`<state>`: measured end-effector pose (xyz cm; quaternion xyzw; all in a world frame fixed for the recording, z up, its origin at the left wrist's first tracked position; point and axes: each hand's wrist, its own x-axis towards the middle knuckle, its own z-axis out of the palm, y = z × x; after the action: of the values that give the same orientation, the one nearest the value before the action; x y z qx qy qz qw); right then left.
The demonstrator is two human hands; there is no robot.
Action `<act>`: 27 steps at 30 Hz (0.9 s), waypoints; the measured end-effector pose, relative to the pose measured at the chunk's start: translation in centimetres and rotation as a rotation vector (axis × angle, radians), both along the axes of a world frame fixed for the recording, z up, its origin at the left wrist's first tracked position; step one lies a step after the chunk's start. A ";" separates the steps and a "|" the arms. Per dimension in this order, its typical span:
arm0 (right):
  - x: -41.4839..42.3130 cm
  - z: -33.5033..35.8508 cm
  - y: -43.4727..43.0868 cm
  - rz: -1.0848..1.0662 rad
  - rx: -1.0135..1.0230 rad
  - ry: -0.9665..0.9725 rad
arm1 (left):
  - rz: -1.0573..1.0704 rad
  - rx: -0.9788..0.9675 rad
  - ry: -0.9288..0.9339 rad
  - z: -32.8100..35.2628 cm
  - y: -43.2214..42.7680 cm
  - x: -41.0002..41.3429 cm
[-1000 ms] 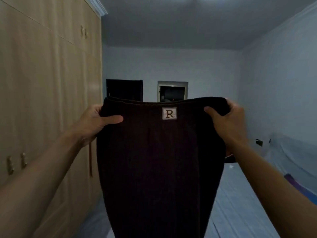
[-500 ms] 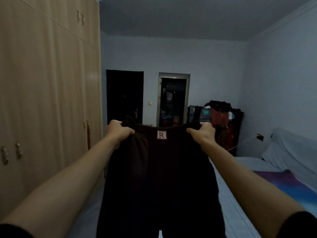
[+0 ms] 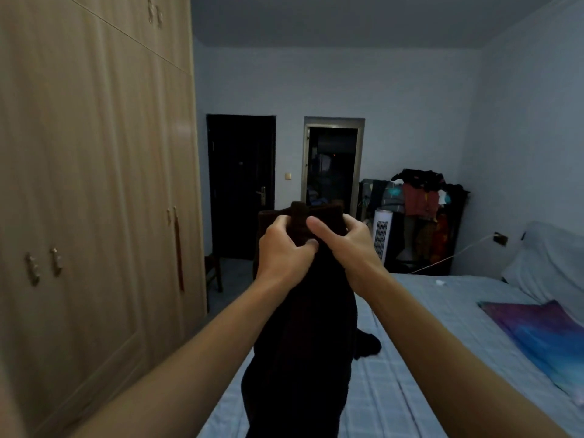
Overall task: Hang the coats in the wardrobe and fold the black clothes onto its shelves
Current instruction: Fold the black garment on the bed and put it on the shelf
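Fold step in hand, by my reading: both of my hands are up in front of me, and between them hangs the black garment (image 3: 300, 358), its top edge doubled lengthwise so the two corners meet. My left hand (image 3: 284, 251) is clenched on that top edge from the left, thumb tucked in; my right hand (image 3: 344, 245) pinches the same edge from the right, thumb laid across the cloth, the two hands touching at the fingertips. The fabric is dark, soft and limp, and drops in one narrow column below my wrists (weave too dark to make out). Its lower end reaches down toward the bed (image 3: 426, 358) below and right of my hands, where a pale blue checked cover lies flat; a dark scrap rests on the cover just beside the hanging cloth. Next move, I judge: lower the halved piece onto the bed and fold it across, keeping the edges matched. Left of my hands stands the wardrobe (image 3: 94, 184), light wood grain, doors shut, so a door must be opened before shelving. Beyond my hands, a loaded clothes rack (image 3: 420, 197) against the far wall.
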<state>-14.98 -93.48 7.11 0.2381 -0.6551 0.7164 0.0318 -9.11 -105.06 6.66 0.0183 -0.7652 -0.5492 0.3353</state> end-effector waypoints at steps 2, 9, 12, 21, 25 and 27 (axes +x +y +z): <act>0.5 0.2 0.0 -0.002 0.046 0.068 | -0.106 -0.014 0.013 -0.1 0.4 0.6; 0.2 0.2 1.5 -0.147 0.187 0.201 | -0.407 -0.122 -0.058 -0.2 -2.2 2.3; 0.6 0.2 2.0 -0.066 0.101 0.220 | 0.089 -0.419 0.114 0.0 -4.8 1.9; 1.9 3.1 4.0 0.072 -0.102 0.170 | -0.407 -0.093 -0.089 2.5 -6.3 3.1; 3.4 4.6 4.4 -0.051 0.037 0.301 | -0.335 -0.058 0.071 5.4 -4.8 4.3; 4.4 5.0 4.9 -0.083 0.152 0.353 | -0.337 -0.051 0.118 6.9 -4.3 5.3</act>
<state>-10.57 -88.54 12.08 0.3346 -0.7007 0.6102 0.1573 -3.79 -109.37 13.60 -0.1510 -0.7502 -0.5781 0.2832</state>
